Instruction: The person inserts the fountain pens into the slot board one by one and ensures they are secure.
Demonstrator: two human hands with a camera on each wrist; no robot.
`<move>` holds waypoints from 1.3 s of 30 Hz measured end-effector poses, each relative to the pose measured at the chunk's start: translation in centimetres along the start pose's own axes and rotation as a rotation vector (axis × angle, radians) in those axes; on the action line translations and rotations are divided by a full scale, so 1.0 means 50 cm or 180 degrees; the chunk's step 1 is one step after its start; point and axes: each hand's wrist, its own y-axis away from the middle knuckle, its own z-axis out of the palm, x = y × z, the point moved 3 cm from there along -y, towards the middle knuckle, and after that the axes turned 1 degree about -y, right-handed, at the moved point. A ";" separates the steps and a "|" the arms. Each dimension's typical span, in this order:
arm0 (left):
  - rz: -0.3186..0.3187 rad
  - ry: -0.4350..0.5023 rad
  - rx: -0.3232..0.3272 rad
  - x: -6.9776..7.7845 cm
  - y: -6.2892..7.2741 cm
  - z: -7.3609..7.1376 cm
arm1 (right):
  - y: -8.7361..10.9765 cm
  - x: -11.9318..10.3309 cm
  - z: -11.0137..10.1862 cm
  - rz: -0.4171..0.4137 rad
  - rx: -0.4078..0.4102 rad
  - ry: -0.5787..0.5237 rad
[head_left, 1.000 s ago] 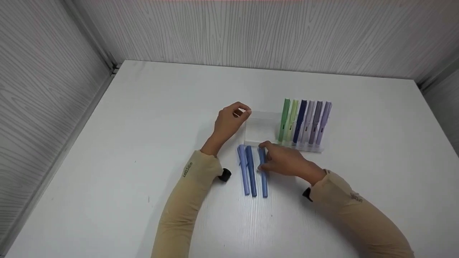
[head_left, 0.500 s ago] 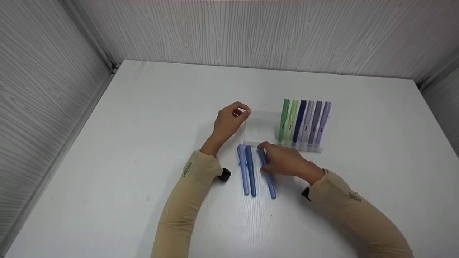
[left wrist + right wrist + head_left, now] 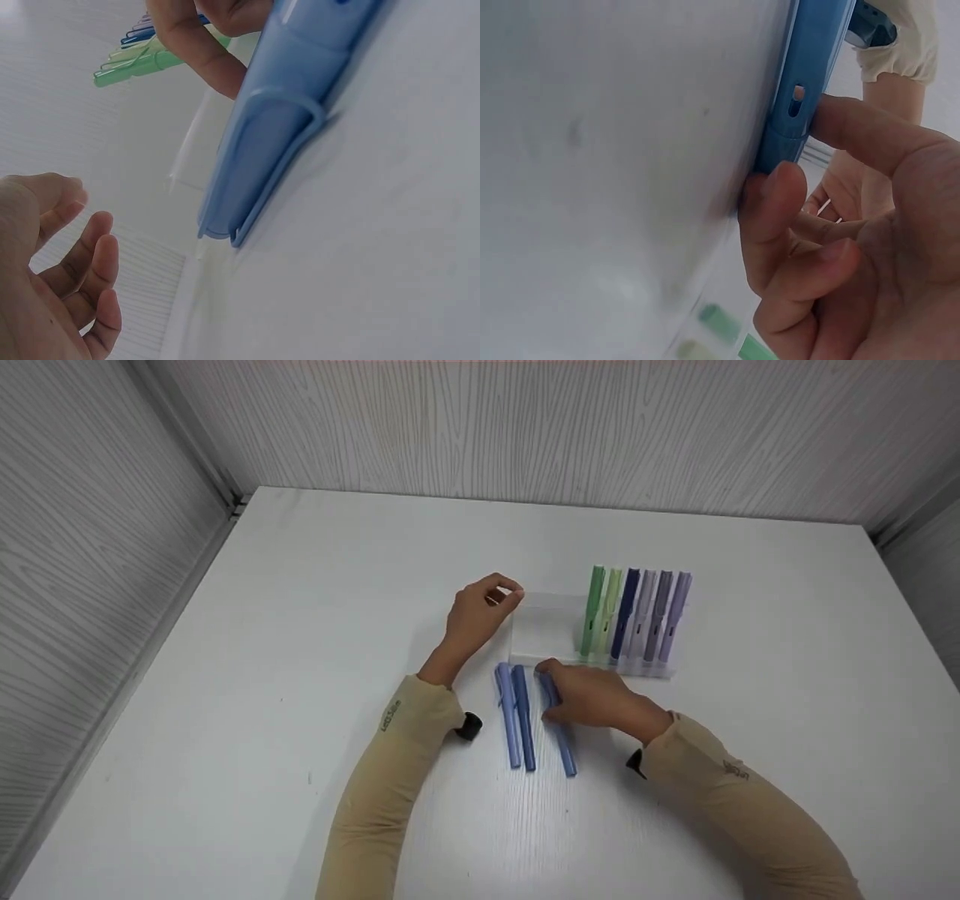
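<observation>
Over the clear pen stand's front edge, my right hand (image 3: 596, 694) holds a blue pen (image 3: 564, 746) between thumb and fingers. That pen lies slanted, its lower end toward me. In the right wrist view the thumb presses beside the small slot in the blue barrel (image 3: 802, 60), and a fingertip covers its end. My left hand (image 3: 480, 611) hovers at the left side of the clear stand (image 3: 547, 630), fingers loosely curled with nothing between them. A light blue pen (image 3: 509, 720) and a darker blue pen (image 3: 525, 724) lie side by side left of the held pen.
In the stand's right half stand several pens: a green pen (image 3: 592, 611), a pale green pen (image 3: 610, 611), a navy pen (image 3: 625, 615) and several purple ones. White panels (image 3: 480, 435) rise behind and beside the white table (image 3: 225, 697).
The blue pen under my right hand has swung, its lower end moving right, away from the other two pens. My right hand has shifted very slightly. The left hand has stayed put.
</observation>
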 end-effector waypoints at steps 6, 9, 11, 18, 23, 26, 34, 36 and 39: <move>0.0010 -0.0015 0.0015 -0.001 -0.002 0.000 | -0.002 0.008 0.001 0.0035 -0.0001 -0.0065; 0.0043 0.0015 0.0018 -0.002 -0.003 0.001 | -0.001 0.013 -0.004 0.0043 0.0001 -0.0165; 0.0060 0.0048 0.0018 -0.002 -0.003 0.001 | 0.001 0.016 -0.008 0.0041 0.0018 -0.0255; 0.0057 0.0121 -0.0001 0.000 0.000 -0.001 | 0.012 0.023 -0.027 -0.0068 0.0127 -0.0622; 0.0031 0.0106 0.0006 0.000 0.000 0.000 | 0.020 0.023 -0.038 -0.0119 0.0222 -0.0884; 0.0010 0.0079 0.0003 -0.001 -0.001 0.001 | 0.023 0.024 -0.043 -0.0103 0.0295 -0.1008; -0.0069 0.0027 -0.0026 -0.002 0.000 0.001 | 0.033 0.025 -0.065 -0.0311 0.0690 -0.1288; -0.0090 0.0015 -0.0028 -0.002 0.000 0.001 | 0.035 0.026 -0.069 -0.0329 0.0801 -0.1362; -0.0081 0.0004 -0.0026 -0.002 -0.001 0.002 | 0.037 0.029 -0.074 -0.0329 0.0978 -0.1456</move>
